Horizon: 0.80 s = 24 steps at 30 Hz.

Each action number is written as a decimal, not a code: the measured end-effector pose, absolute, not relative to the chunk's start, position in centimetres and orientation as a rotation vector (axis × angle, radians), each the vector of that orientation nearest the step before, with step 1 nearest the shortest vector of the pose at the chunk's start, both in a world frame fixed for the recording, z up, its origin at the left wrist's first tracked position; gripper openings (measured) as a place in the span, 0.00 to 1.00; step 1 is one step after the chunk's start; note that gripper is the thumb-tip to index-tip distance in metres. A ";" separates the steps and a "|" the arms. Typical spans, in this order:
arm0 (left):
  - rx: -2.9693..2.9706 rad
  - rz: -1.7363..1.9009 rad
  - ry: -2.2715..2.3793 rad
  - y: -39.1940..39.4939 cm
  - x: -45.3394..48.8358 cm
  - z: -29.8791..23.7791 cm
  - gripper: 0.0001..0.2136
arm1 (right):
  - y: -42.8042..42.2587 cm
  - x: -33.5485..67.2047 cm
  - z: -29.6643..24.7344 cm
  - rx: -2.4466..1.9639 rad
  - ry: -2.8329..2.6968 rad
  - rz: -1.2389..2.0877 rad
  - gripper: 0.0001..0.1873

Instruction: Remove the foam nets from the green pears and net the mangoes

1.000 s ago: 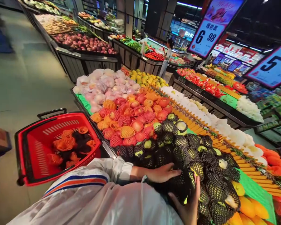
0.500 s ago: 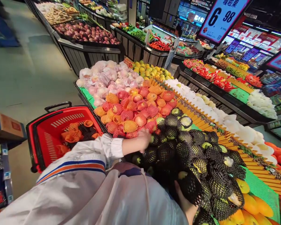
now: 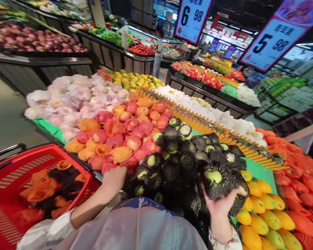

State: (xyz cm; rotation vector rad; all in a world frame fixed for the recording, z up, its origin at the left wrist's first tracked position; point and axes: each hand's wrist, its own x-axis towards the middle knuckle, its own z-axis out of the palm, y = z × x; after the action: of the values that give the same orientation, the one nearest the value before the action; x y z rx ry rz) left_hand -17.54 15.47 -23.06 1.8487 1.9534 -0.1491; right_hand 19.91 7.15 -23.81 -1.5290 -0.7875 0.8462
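Note:
My right hand [image 3: 220, 205] is wrapped from below around a green fruit in a black foam net [image 3: 213, 176], lifted at the right side of the heap of black-netted green fruit [image 3: 172, 170]. My left hand [image 3: 114, 178] is at the front edge of the display, against the red apples in foam nets [image 3: 125, 139]. Its knuckles face up and its fingers point down, hidden from view, so I cannot see whether they hold anything. Left of that arm stands a red shopping basket [image 3: 75, 205] with loose orange and black foam nets [image 3: 43, 189] inside.
Bagged pale pink fruit [image 3: 73, 92] lies at the left of the display. Yellow mangoes [image 3: 266, 215] and red-netted fruit [image 3: 302, 194] fill the right. A slatted yellow divider [image 3: 224, 133] runs behind the heap. Price signs [image 3: 270, 38] hang overhead, and a person [image 3: 158, 52] stands beyond.
My view has swung right. The right hand has raised the black-netted fruit and turned its bare green top into view. My left hand has drawn back to the display's front edge.

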 end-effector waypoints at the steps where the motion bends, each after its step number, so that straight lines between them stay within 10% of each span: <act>1: 1.909 -0.163 1.931 15.4 -16.7 -22.5 0.11 | 9.0 20.5 -22.4 -1.420 -0.649 0.951 0.37; 9: 2.188 0.369 1.494 14.9 -12.5 -23.4 0.15 | 27.7 25.2 -18.5 -1.549 -1.007 0.743 0.27; 17: 2.632 0.827 1.260 16.4 -15.9 -26.8 0.16 | 40.5 30.0 -23.0 -2.088 -1.501 0.365 0.43; 24: 2.869 1.148 1.250 19.5 -17.2 -27.2 0.19 | 44.1 29.1 -26.5 -2.328 -2.091 0.309 0.28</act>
State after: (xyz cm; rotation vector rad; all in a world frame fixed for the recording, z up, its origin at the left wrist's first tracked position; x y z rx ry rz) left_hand -17.19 19.50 -27.15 2.8685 1.2500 1.1484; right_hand 29.07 44.05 -26.55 -2.3280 -2.0911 0.3090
